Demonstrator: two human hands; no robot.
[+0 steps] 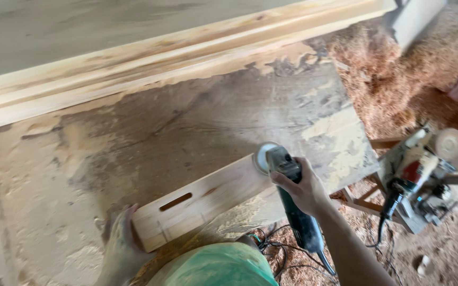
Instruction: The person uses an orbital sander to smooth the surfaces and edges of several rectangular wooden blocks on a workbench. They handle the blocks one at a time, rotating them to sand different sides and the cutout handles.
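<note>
At the bottom edge, closest to the lens, sits the person's pale green cloth-covered knee [216, 270], at about six o'clock. Just to its left, at seven o'clock, the left hand [120, 246] lies flat with fingers spread, pressing on the near end of a short pale wooden board with a narrow oblong slot cut through it [202, 201]. The board lies slantwise on the counter [133, 132], a broad, worn wooden slab patched with grey stain and pale filler, and runs from seven o'clock up toward the centre. At the board's far end, just right of centre, the right hand [303, 188] is closed around the body of a dark grey-green electric angle grinder [292, 201], its round pale sanding disc [263, 157] touching the top face of the board. The grinder's tail points toward five o'clock, where thin black cords [279, 246] tangle on the sawdust-covered floor [441, 249]. Along the counter's far edge, from nine to one o'clock, runs a long light wooden moulding with stepped profiles [176, 58]. At three o'clock, well apart from the hands, a grey and red power tool with a black cable [420, 175] rests on a wooden frame, and a heap of brown wood shavings [398, 79] fills the two o'clock corner.
</note>
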